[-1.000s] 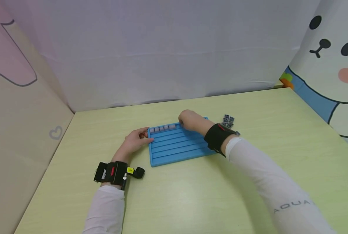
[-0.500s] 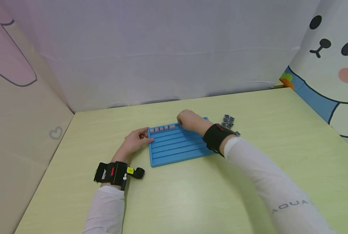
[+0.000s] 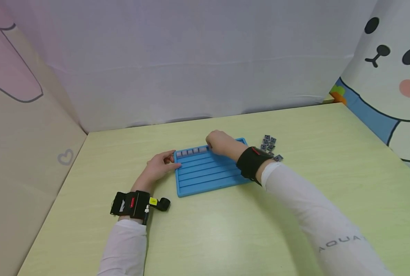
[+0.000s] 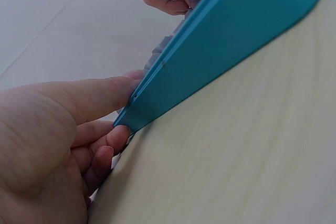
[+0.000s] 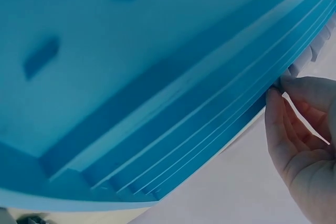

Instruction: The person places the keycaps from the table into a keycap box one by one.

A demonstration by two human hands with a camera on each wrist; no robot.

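A blue ridged tray (image 3: 208, 172) lies on the table, slightly turned. Several grey keycaps (image 3: 191, 151) stand side by side in its back row, starting at the left corner. My left hand (image 3: 158, 167) grips that corner; in the left wrist view its thumb (image 4: 113, 95) lies along the tray's rim. Over the back row, my right hand (image 3: 222, 143) reaches in just right of the standing keycaps. Its thumb and forefinger pinch a small keycap (image 5: 278, 83) in the right wrist view, mostly covered by the fingertips.
Several loose dark keycaps (image 3: 268, 142) lie on the table right of the tray, some showing their undersides. A single keycap (image 3: 278, 158) sits nearer the right wrist strap (image 3: 255, 163). A pale curtain (image 3: 198, 61) hangs behind the table's back edge.
My right hand has shifted slightly left along the back row, toward the standing keycaps. The left hand and the tray have stayed in place.
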